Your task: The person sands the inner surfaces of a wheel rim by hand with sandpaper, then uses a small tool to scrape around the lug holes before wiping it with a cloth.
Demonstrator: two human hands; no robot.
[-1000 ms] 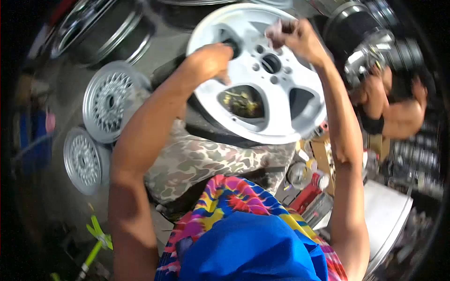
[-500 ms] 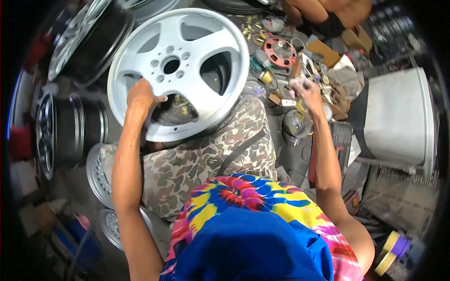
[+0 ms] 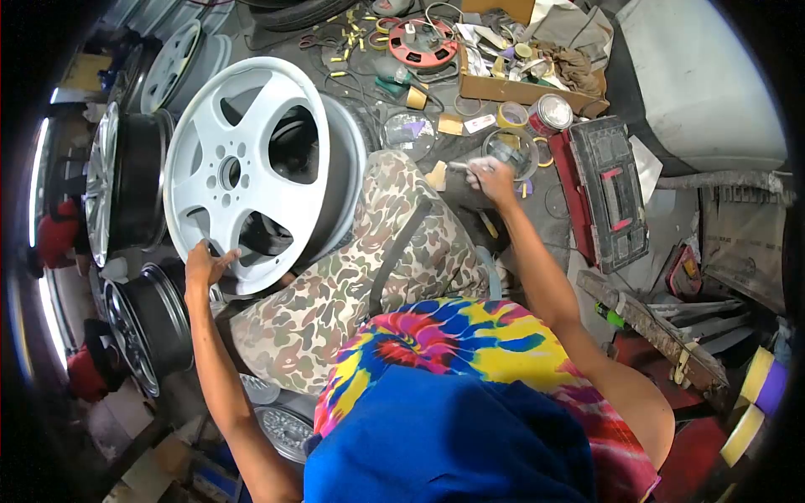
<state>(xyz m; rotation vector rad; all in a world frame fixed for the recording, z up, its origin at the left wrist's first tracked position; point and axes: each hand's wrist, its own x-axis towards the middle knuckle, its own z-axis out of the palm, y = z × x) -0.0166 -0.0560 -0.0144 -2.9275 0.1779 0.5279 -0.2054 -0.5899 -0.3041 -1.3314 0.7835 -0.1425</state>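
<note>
A white five-spoke wheel [image 3: 189,180] stands on edge against my camouflage-trousered knee [image 3: 394,243], its face turned to the left. My left hand [image 3: 204,261] holds the wheel's lower rim, fingers up against the edge. My right hand [image 3: 490,178] is stretched out over the floor past the knee and is closed on a small pale pad. It hovers just in front of a round open tin [image 3: 510,149]. What the pad is made of is too small to tell.
Dark wheels [image 3: 126,184] stand to the left, and another [image 3: 147,323] is below them. A black and red tool case [image 3: 610,193], a cardboard box of clutter [image 3: 520,84], a red cable reel [image 3: 423,42] and tape rolls [image 3: 759,381] crowd the floor. A white panel [image 3: 704,75] is far right.
The view has swung right. The wheel now sits further left and more on edge. My left hand moved from a spoke opening to the lower rim; my right hand dropped toward the tin.
</note>
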